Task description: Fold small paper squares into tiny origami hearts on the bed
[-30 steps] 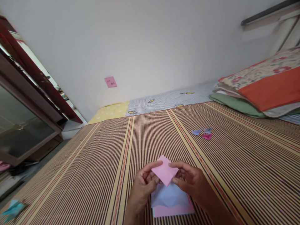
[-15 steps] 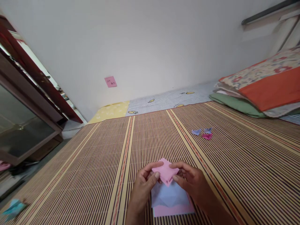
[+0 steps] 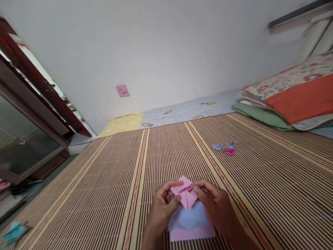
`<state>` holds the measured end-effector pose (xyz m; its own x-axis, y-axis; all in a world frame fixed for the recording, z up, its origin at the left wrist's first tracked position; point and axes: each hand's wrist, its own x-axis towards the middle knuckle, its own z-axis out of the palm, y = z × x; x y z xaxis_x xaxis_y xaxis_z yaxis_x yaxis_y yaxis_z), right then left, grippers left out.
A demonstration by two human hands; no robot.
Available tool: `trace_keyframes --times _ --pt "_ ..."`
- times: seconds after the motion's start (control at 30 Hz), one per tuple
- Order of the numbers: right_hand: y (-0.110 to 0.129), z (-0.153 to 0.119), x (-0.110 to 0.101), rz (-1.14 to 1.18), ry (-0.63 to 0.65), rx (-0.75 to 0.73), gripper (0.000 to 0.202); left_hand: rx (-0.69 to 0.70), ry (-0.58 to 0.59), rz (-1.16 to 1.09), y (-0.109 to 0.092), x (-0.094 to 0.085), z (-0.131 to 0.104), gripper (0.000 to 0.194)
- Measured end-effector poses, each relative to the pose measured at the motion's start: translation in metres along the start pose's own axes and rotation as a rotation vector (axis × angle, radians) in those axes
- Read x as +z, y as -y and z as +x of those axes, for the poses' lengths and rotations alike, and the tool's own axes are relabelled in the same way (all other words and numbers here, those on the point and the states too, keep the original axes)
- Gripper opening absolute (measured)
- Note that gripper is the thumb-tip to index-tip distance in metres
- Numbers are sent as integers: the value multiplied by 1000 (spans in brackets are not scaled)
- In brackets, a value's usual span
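Observation:
A folded pink paper [image 3: 186, 198], diamond-shaped with a raised flap and a centre crease, is held between both hands. My left hand [image 3: 164, 205] pinches its left corner between thumb and fingers. On the right side, my right hand [image 3: 212, 198] grips the paper, its thumb and forefinger at the flap near the middle. Beneath the hands lies a stack of square papers, a light blue sheet [image 3: 188, 218] on top and a pink one [image 3: 194, 234] showing at the near edge.
Two bluish folded papers [image 3: 218, 147] and a magenta one [image 3: 230, 151] lie on the striped mat [image 3: 104, 187]. A teal folded paper [image 3: 15, 232] is at the lower left. Pillows [image 3: 291, 100] are piled at right; a pink note [image 3: 122, 90] is on the wall.
The upper flap of the pink paper now stands lifted, showing creases inside. My right thumb has moved up to the flap. Both hands stay over the stack.

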<state>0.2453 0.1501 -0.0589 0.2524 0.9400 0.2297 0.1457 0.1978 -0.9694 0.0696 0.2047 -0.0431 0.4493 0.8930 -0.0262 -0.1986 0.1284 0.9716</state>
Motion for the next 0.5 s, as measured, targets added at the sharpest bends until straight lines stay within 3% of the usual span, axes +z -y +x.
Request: trace_keyframes --times 0.17,0.5 --pt "-2 0 1 -5 -23 5 30 16 -66 62 -1 7 3 26" --pt "-9 2 4 121 -80 104 32 39 -124 119 7 11 5 30"
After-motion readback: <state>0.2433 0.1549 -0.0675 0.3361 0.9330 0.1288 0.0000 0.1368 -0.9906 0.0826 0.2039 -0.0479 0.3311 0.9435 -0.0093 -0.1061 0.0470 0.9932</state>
